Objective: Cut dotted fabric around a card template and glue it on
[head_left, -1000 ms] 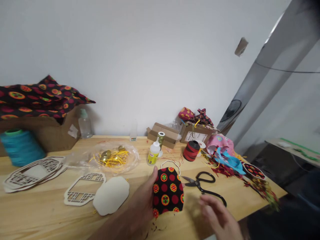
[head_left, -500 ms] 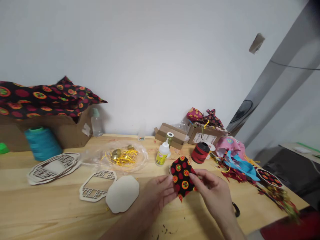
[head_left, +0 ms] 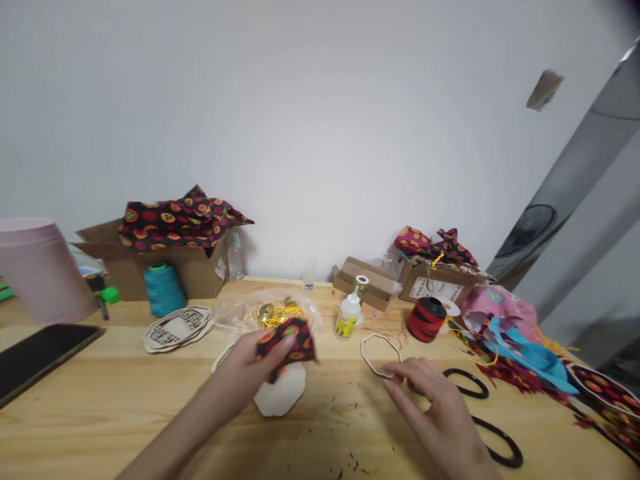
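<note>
Left hand (head_left: pixel 245 363) grips a dark patterned fabric piece (head_left: pixel 297 339) between thumb and fingers, raised in front of the pale plaque (head_left: pixel 281 397), which it partly covers. Right hand (head_left: pixel 435 407) sits with fingers bent, fingertips at the lower edge of a thin pale outline ring (head_left: pixel 367 362) lying on the bench (head_left: pixel 320 440); cannot tell whether they pinch it. Black-handled scissors (head_left: pixel 505 445) lie partly hidden beside the right hand. Dark scraps are scattered on the bench between the hands. Beyond: a glue bottle (head_left: pixel 346 321) stands upright near the ring; a red-and-black spool (head_left: pixel 425 321) to its right; a clear bag (head_left: pixel 309 313) with bells and yellow cord to its left. Farther left: stacked fretwork frames (head_left: pixel 175 331), a teal thread cone (head_left: pixel 164 293), a phone (head_left: pixel 45 357).
</note>
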Tool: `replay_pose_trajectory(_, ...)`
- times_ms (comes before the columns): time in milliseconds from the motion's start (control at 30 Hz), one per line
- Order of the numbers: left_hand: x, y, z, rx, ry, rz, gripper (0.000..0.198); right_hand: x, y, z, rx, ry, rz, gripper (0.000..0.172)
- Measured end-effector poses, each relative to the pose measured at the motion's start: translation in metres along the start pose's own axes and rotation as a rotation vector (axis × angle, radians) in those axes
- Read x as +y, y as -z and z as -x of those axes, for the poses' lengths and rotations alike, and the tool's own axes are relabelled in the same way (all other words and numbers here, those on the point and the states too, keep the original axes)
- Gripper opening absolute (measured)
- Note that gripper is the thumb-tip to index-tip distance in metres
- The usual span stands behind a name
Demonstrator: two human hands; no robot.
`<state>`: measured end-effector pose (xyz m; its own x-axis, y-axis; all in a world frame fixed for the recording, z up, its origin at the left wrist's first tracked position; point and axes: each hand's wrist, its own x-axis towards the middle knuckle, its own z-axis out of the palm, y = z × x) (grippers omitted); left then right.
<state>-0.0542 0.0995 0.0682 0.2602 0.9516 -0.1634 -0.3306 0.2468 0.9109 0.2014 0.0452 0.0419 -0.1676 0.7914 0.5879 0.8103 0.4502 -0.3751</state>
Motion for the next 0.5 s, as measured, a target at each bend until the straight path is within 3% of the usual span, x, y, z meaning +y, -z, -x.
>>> replay_pose_trajectory(67, -0.003, 0.029, 0.007, 0.076, -0.188, -0.516, 0.012, 0.019, -0.007, 0.000, -0.017, -0.142, -0.005, 0.019)
replay_pose_trajectory(133, -0.016, 0.048, 0.012, 0.161, -0.253, -0.744, 0.025, 0.028, -0.020, -0.009, -0.012, -0.232, -0.016, 0.024)
replay_pose_trajectory(167, -0.024, 0.054, 0.014, 0.136, -0.245, -0.820, 0.020, 0.029, -0.029, -0.017, -0.003, -0.263, -0.026, 0.028)
replay_pose_trajectory(300, -0.051, 0.055, 0.018, 0.096, -0.222, -0.878, 0.019, 0.015, -0.062, -0.059, 0.040, -0.396, -0.056, 0.040)
replay_pose_trajectory(500, -0.062, 0.037, 0.023, 0.034, -0.168, -0.878, 0.022, 0.018, -0.086, -0.082, 0.131, -0.460, -0.170, 0.014)
